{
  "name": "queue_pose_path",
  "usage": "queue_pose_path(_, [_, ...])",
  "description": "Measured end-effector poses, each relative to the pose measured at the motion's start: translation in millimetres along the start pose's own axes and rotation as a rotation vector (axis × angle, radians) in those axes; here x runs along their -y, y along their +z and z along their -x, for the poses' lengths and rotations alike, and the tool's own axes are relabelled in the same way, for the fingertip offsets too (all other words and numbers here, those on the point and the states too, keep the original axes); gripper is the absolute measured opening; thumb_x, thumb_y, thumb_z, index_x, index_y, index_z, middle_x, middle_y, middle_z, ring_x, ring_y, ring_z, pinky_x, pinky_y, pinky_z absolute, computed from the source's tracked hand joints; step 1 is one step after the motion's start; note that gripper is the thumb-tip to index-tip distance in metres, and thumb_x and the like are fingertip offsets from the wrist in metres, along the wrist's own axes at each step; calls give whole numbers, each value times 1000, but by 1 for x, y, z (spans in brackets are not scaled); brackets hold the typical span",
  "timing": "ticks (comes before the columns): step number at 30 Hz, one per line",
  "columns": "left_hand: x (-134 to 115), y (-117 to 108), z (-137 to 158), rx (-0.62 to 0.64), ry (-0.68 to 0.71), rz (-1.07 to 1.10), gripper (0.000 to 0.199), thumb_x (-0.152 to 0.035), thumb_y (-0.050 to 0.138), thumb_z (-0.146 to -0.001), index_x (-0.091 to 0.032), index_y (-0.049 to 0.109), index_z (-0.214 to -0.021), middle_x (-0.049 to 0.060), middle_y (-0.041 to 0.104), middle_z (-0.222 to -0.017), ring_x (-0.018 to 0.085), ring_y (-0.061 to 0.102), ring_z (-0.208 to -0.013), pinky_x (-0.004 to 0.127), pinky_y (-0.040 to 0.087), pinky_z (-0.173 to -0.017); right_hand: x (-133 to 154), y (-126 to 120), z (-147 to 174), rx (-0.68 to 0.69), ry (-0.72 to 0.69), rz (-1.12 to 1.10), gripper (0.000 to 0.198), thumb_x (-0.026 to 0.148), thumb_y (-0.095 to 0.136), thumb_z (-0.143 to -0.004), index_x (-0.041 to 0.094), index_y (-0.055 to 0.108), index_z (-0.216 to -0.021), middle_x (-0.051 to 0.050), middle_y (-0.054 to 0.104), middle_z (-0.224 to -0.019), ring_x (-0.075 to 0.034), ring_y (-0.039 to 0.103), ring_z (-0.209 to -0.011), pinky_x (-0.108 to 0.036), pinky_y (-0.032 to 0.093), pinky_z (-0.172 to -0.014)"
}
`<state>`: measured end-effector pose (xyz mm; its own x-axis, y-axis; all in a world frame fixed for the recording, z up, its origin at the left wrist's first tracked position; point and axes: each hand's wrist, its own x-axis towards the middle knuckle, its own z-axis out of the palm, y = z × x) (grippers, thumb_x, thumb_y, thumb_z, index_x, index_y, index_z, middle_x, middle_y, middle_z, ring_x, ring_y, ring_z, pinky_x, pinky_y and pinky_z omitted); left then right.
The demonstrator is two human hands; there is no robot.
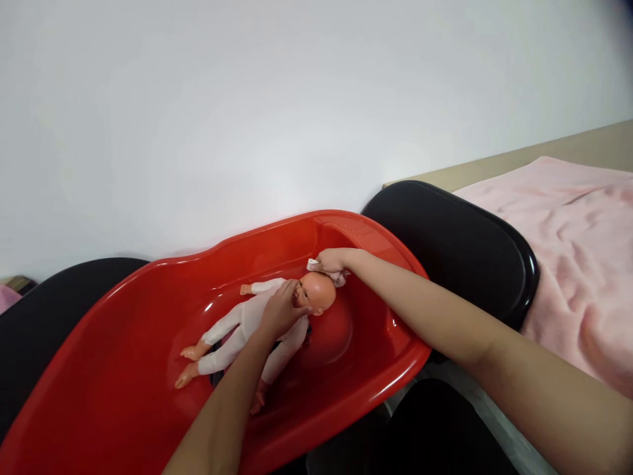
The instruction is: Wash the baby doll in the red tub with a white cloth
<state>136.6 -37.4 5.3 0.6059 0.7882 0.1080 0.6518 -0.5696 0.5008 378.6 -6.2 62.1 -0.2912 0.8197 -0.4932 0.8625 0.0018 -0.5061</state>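
Doll [257, 323] is lying on its back in the red tub [123, 369], head toward the far right end. Left hand [280, 311] is cupping its chin, fingers curled; right hand [332, 260] is pinching a white cloth [316, 266] against the head's top.
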Motion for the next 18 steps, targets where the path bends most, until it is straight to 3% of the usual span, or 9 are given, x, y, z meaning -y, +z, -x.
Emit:
queue_pose_path(3, [0,-1,-1,3,5,17,52,-42,74,-80,-31,54,-126,5,64,-128,30,61,-115,38,50,-94,8,1,-2,-169,-210,-3,56,66,44,-98,16,69,-97,-8,74,-80,-17,62,-63,-26,46,-62])
queue_pose_path(5, [0,-2,-1,13,5,17,57,-41,74,-80,-33,51,-132,4,63,-133,31,59,-119,38,49,-97,15,2,-3,-192,-324,-16,47,63,55,-94,18,70,-96,-5,74,-94,-15,61,-70,-24,44,-64])
queue_pose_path(12, [-3,-3,-1,42,-11,-37,37,-44,71,-81,-30,56,-111,5,67,-121,30,62,-110,38,49,-88,14,-1,6,19,-161,-26,38,54,66,-84,16,67,-83,-2,64,-75,-13,48,-57,-28,34,-54])
queue_pose_path(18, [0,-1,-3,26,-23,-6,44,-45,74,-80,-31,55,-116,5,64,-127,30,62,-114,37,50,-85,14,-5,3,-274,-238,30,37,49,56,-94,16,59,-77,-2,61,-74,-11,46,-59,-26,32,-55])
